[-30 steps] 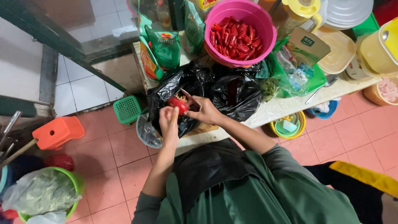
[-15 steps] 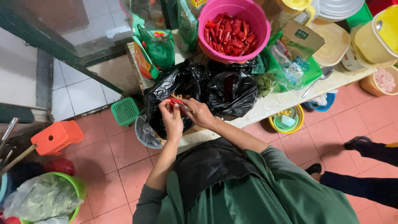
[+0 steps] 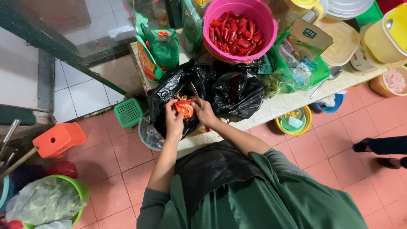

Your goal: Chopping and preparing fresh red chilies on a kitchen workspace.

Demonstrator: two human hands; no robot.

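So in the head view, a red pepper [image 3: 185, 108] is being held up over an open black plastic bag [image 3: 169, 95], right at the near edge of the tabletop [image 3: 288, 101]. The left hand [image 3: 174, 121] is curled around the pepper from below and the left, fingers closed on it. The right hand [image 3: 203, 111] is pressed against the pepper's right side and is closed round a knife [image 3: 194, 90], whose blade can be seen poking up and away from the fingers. A second black bag [image 3: 237, 93] is bunched up just beside the right hand. Farther back, a pink bowl [image 3: 240, 29] full of red peppers is sat on the pale tabletop, which is pretty crowded with green packets, a yellow jug and plastic tubs. Below, salmon-coloured floor tiles [image 3: 322, 165] are seen, with a small green basket [image 3: 129, 112] and an orange stool [image 3: 59, 139] off to the left, and someone else's feet [image 3: 373, 146] at the right edge. Open room is mostly found on the floor to the right.
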